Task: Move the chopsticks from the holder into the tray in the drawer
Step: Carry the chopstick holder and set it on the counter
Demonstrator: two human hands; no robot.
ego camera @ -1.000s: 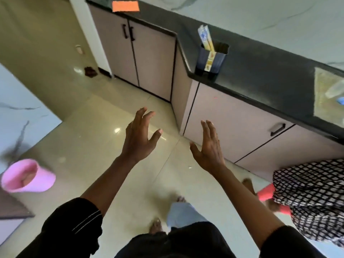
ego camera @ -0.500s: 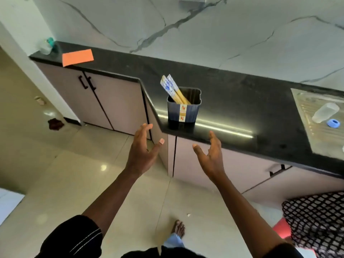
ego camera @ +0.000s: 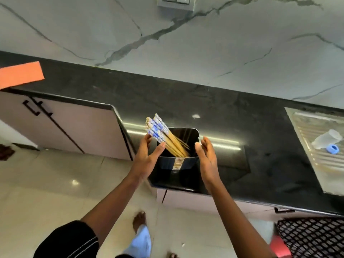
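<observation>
A dark square holder point(ego camera: 178, 162) stands near the front edge of the black countertop point(ego camera: 242, 131). Several wooden chopsticks point(ego camera: 163, 136) with blue-and-white patterned tops lean out of it to the left. My left hand point(ego camera: 147, 157) is at the holder's left side, fingers spread, its fingertips just under the patterned chopstick tops. On the holder's right side my right hand point(ego camera: 206, 159) is open, palm facing the holder. Neither hand grips anything. No drawer or tray is in view.
An orange pad point(ego camera: 20, 74) lies at the counter's far left. A steel drainboard point(ego camera: 320, 146) at the right holds a clear cup point(ego camera: 325, 139) and a blue cap point(ego camera: 332, 149). Cabinet doors with black handles point(ego camera: 35, 108) sit below. A person in a checked garment point(ego camera: 312, 237) stands lower right.
I have stepped closer to the counter. Both hands rose and reached forward, from open in the air below the counter edge to either side of the holder.
</observation>
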